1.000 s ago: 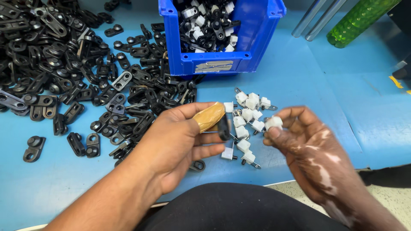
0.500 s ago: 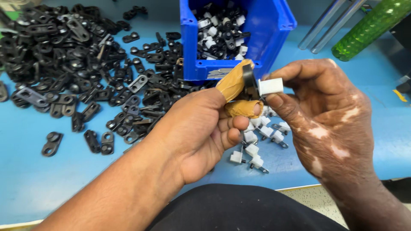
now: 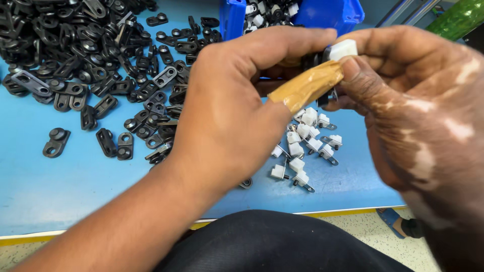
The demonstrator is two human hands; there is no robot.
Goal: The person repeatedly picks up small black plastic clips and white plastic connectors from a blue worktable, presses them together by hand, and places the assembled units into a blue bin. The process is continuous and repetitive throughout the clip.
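My left hand (image 3: 229, 106) is raised close to the camera, its thumb wrapped in tan tape (image 3: 307, 84), pinching a small black plastic clip (image 3: 310, 59) that is mostly hidden by fingers. My right hand (image 3: 413, 111) meets it from the right, holding a small white plug piece (image 3: 344, 49) against that black clip. Both hands hover above a cluster of several loose white plug pieces with metal pins (image 3: 305, 146) on the blue table (image 3: 60, 186).
A large heap of black plastic clips (image 3: 91, 55) covers the table's left and back. A blue bin (image 3: 297, 12) with mixed black and white parts stands at the back centre. A green bottle (image 3: 461, 17) is at the far right. The table's front edge runs just above my lap.
Both hands have come up closer to the camera with the parts pressed together. One second ago they were low over the table, the right hand picking a white piece from the cluster.
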